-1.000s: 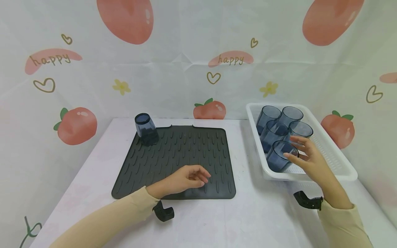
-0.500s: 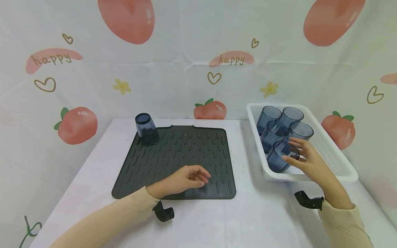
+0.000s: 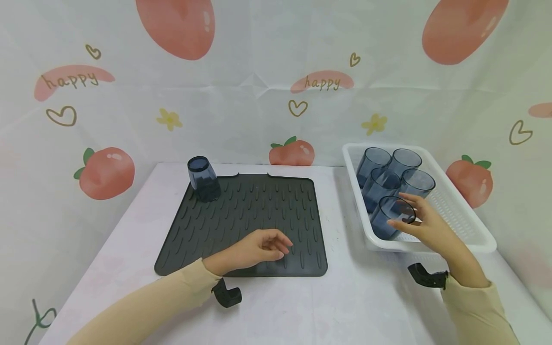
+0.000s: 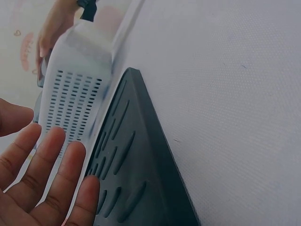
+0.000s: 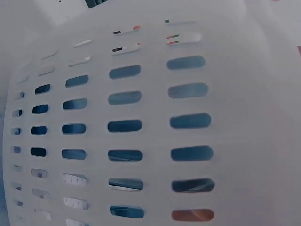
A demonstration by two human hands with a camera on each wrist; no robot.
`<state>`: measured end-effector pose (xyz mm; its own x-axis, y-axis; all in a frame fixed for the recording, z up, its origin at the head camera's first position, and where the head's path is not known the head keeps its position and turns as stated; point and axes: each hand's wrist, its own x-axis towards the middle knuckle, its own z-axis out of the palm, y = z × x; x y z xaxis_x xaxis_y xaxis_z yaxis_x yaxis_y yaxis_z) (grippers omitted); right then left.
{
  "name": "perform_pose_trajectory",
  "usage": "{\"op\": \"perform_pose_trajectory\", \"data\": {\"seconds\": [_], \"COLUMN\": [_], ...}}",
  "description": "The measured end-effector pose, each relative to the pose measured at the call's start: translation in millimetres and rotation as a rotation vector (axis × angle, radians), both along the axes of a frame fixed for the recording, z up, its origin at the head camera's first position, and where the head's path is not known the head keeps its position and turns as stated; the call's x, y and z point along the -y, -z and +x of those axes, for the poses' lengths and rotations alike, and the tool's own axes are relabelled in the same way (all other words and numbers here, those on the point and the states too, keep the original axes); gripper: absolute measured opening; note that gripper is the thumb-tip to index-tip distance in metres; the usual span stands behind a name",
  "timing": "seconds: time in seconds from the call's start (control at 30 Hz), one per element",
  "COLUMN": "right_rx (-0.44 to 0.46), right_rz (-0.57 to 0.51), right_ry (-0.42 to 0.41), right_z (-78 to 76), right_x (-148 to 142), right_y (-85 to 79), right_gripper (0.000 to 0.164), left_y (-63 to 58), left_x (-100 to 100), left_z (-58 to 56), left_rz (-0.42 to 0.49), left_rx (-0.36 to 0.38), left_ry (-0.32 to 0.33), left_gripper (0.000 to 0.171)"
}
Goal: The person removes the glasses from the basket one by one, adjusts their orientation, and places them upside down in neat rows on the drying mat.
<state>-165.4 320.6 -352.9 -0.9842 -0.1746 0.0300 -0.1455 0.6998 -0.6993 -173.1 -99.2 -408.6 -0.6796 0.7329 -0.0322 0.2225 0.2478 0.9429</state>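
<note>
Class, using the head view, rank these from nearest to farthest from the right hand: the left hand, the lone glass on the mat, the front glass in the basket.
From the right hand:
1. Front glass: right side, in the basket, at the fingers.
2. Left hand: over the near part of the mat.
3. Lone glass: mat's far left corner.

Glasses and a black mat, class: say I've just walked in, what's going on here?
A person's right hand has its thumb and fingers around the nearest blue glass in a white basket, beside four other glasses. The left hand is over the black mat, holding nothing. One upside-down glass stands at the mat's far left corner.
</note>
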Motion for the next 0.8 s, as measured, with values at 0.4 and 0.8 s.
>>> {"op": "perform_pose_trajectory", "data": {"seconds": [0.4,0.8], "right_rx": [0.01,0.009], "right_rz": [0.007,0.009], "right_ry": [-0.023,-0.03], "right_z": [-1.3,-2.9], "right_x": [1.0,1.3], "right_y": [-0.5,1.4], "right_gripper": [0.084,0.087], "left_y": [1.8,4.2], "left_x": [0.5,1.9], "left_z": [0.1,-0.9], "left_rz": [-0.002,0.0], "left_rx": [0.001,0.001], "left_ry": [0.003,0.003], "left_gripper": [0.029,0.03]}}
